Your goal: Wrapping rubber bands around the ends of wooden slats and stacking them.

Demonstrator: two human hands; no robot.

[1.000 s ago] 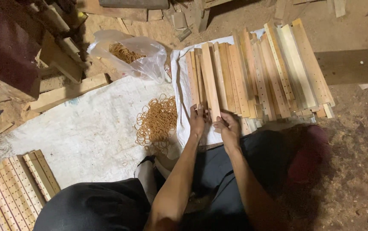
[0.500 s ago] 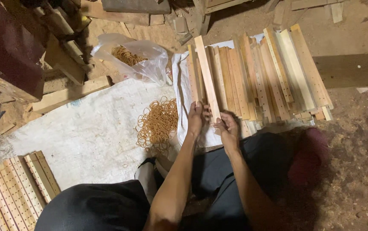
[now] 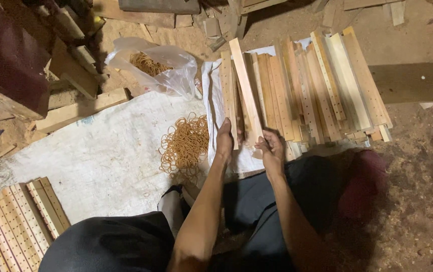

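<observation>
Slats [image 3: 244,90] gripped at near ends by both hands [image 3: 249,143]; rubber bands [image 3: 185,143] just left

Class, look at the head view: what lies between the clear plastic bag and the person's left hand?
A loose heap of rubber bands on the white sack lies between the plastic bag and the left hand.

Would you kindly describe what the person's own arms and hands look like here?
Both arms are bare up to the frame's lower edge, with no sleeves visible. The left hand and right hand wear no gloves; no rings, watch or bracelets are discernible in this dim view.
</observation>
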